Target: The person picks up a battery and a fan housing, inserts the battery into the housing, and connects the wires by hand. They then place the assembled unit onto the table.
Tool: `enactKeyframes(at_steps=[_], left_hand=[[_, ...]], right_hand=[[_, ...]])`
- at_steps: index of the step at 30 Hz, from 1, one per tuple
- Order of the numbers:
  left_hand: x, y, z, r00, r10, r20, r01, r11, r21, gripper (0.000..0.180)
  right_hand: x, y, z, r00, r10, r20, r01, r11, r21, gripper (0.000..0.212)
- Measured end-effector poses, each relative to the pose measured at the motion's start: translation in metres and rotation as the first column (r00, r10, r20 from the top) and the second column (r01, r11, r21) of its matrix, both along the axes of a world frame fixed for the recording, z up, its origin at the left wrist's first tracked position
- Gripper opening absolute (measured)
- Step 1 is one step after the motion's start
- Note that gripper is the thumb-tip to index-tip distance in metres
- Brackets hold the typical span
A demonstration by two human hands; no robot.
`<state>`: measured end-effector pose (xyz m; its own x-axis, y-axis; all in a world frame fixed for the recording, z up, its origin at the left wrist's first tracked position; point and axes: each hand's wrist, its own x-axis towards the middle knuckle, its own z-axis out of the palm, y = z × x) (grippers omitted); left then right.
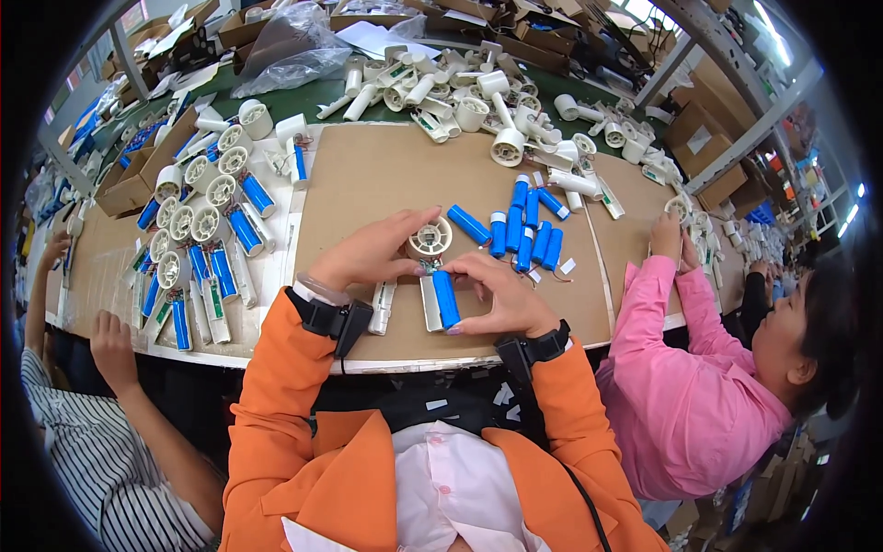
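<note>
Between my hands, at the near edge of the work board, lies a white round housing with a spoked grille (430, 236). A white handle half-shell (429, 305) extends from it toward me, and a blue cylindrical battery (445, 298) lies along that shell. My left hand (372, 250) curves around the round housing from the left, fingers at its far rim and thumb near its base. With thumb and forefinger at opposite ends of the battery, my right hand (504, 293) grips it. A loose white handle cover (382, 308) rests below my left hand.
Several loose blue batteries (526, 221) lie right of centre. Opened white units with batteries (204, 224) crowd the left, beside a cardboard box (152, 166). White housings (441, 87) are heaped at the back. A co-worker in pink (685, 386) sits right; another in stripes (120, 451) sits left.
</note>
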<state>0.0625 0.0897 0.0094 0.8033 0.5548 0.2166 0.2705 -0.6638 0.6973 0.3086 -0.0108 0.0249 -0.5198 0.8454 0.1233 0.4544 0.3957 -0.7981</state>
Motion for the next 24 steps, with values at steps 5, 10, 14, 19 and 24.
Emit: enactKeyframes(at_steps=[5, 10, 14, 19, 24], left_hand=[[-0.002, 0.000, -0.005, 0.999, -0.019, 0.039, 0.021, 0.999, -0.036, 0.086], [0.000, -0.001, -0.006, 1.000, -0.015, 0.026, 0.016, 0.999, -0.033, 0.088], [0.000, -0.001, -0.005, 0.997, -0.032, 0.069, 0.035, 0.999, -0.038, 0.087], [0.000, -0.006, 0.005, 1.000, 0.000, 0.002, 0.000, 0.983, -0.184, 0.087], [0.000, -0.006, 0.007, 1.000, 0.010, -0.016, -0.013, 0.979, -0.205, 0.087]], right_hand=[[-0.002, 0.007, 0.001, 0.998, 0.014, 0.063, -0.019, 0.996, 0.087, 0.072], [-0.003, 0.011, 0.004, 0.982, 0.050, 0.183, -0.080, 0.984, 0.158, 0.070], [-0.008, 0.007, 0.009, 0.972, 0.033, 0.231, -0.082, 0.975, 0.206, 0.069], [-0.013, -0.002, 0.013, 0.966, -0.033, 0.257, -0.037, 0.964, 0.263, 0.068], [-0.012, -0.006, 0.005, 0.975, -0.064, 0.214, -0.015, 0.936, 0.351, 0.069]])
